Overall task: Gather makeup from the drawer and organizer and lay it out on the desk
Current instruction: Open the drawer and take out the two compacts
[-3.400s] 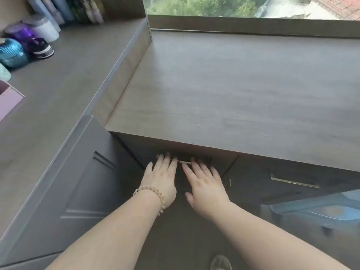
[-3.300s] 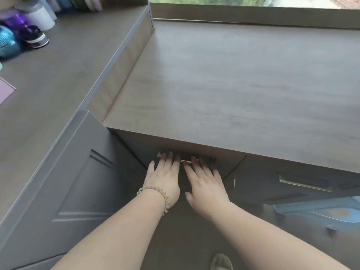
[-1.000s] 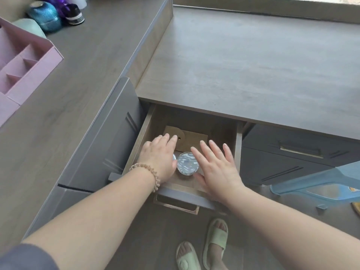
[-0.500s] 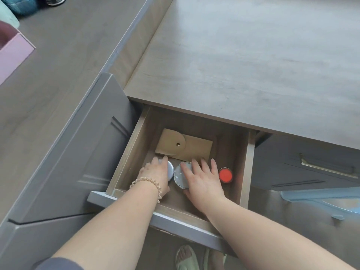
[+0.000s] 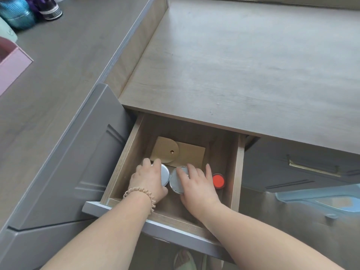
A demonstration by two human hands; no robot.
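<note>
Drawer [image 5: 124, 172] now open; our left hand [image 5: 150, 180] and right hand [image 5: 196, 184] have closed onto two silver compacts [image 5: 176, 181]. Red-lidded jar [image 5: 218, 180] at three o'clock, untouched. Gathering begins.

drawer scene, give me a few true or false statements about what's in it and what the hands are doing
1. The drawer is pulled open. True.
2. The left hand rests on a round silver compact. True.
3. The right hand holds the red-topped jar. False: it lies on a second silver compact; the jar stands untouched to its right.
4. Makeup is already laid out on the desk top above the drawer. False: nothing from the drawer lies there yet.
5. A tan card envelope lies behind the compacts. True.
</note>
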